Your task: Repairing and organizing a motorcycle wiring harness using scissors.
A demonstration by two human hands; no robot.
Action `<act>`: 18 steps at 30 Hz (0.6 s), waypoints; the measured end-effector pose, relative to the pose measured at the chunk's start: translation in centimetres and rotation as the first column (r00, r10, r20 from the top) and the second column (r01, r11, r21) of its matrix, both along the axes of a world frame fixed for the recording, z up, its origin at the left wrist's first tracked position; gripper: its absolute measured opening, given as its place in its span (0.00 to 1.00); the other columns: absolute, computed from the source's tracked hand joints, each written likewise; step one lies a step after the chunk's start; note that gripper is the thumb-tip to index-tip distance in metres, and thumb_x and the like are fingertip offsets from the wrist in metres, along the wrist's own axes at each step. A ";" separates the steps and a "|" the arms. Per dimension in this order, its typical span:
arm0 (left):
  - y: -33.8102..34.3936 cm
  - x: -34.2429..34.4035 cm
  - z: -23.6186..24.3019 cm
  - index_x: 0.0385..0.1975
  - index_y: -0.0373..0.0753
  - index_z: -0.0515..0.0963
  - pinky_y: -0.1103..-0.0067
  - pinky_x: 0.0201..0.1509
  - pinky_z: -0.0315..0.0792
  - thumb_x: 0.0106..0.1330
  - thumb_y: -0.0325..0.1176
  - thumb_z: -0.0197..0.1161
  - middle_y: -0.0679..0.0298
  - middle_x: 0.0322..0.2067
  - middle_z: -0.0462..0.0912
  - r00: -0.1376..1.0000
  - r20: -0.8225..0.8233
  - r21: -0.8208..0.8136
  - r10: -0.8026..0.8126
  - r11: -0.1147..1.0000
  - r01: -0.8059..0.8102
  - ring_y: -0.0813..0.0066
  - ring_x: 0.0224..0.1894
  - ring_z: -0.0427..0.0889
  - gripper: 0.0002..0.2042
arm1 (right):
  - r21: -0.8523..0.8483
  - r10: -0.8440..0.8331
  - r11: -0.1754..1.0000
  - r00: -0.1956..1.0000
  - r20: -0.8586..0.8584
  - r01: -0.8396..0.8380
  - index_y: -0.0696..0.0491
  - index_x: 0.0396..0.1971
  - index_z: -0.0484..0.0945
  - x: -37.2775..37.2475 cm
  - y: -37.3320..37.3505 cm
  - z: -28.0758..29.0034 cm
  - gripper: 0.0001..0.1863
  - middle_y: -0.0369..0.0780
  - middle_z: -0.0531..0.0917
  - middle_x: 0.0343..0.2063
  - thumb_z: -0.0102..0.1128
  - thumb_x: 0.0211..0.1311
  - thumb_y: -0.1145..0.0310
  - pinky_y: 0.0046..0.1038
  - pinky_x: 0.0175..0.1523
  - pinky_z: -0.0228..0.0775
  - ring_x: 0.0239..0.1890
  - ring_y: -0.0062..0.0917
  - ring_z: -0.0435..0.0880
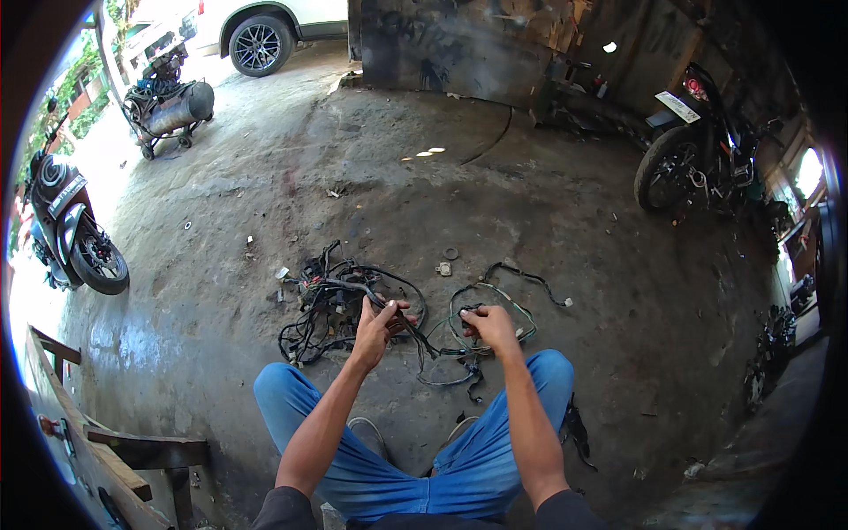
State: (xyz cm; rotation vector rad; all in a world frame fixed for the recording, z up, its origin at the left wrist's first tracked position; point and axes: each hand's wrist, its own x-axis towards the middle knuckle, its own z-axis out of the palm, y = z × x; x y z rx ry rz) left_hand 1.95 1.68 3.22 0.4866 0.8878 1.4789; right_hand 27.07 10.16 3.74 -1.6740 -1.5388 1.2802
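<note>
Concrete floor [548, 230] — both hands [375, 331] grip tangled wiring harness [340, 300].

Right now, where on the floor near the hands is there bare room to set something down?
Bare concrete floor lies beyond the black wire harness and the green wire loop, and right of the right knee. It is crowded between the left hand and right hand, where wires tangle.
</note>
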 end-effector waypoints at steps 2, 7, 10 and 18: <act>-0.3 -0.3 -0.6 0.53 0.41 0.59 0.68 0.46 0.82 0.75 0.30 0.59 0.53 0.47 0.79 1.000 -0.012 0.010 -0.017 1.000 0.017 0.63 0.45 0.86 0.16 | -0.290 0.059 0.948 0.970 -0.236 -0.129 0.62 0.37 0.85 1.4 1.1 1.6 0.13 0.42 0.88 0.27 0.69 0.64 0.66 0.24 0.34 0.79 0.27 0.24 0.88; -0.3 0.2 -1.3 0.60 0.43 0.56 0.67 0.58 0.74 0.72 0.30 0.61 0.52 0.55 0.78 0.992 -0.048 0.045 -0.113 0.992 0.115 0.62 0.54 0.82 0.23 | -0.362 0.032 0.893 0.842 -0.539 -0.266 0.58 0.38 0.84 3.3 1.1 4.7 0.10 0.35 0.83 0.25 0.67 0.67 0.66 0.25 0.35 0.80 0.27 0.21 0.86; -0.9 1.6 -1.5 0.60 0.44 0.56 0.66 0.65 0.68 0.71 0.29 0.63 0.50 0.61 0.76 0.977 -0.078 0.045 -0.198 0.978 0.202 0.60 0.61 0.78 0.25 | -0.253 0.103 0.892 0.713 -0.694 -0.375 0.59 0.39 0.84 1.8 -0.6 3.9 0.10 0.34 0.83 0.26 0.66 0.68 0.67 0.25 0.38 0.79 0.28 0.20 0.84; -2.1 4.2 -3.2 0.60 0.37 0.56 0.71 0.59 0.79 0.73 0.26 0.60 0.50 0.54 0.79 0.951 -0.065 0.085 -0.301 0.948 0.306 0.66 0.51 0.84 0.22 | -0.220 0.114 0.875 0.626 -0.772 -0.431 0.59 0.46 0.83 -1.9 -4.4 3.6 0.12 0.34 0.84 0.33 0.63 0.70 0.68 0.23 0.42 0.77 0.33 0.18 0.82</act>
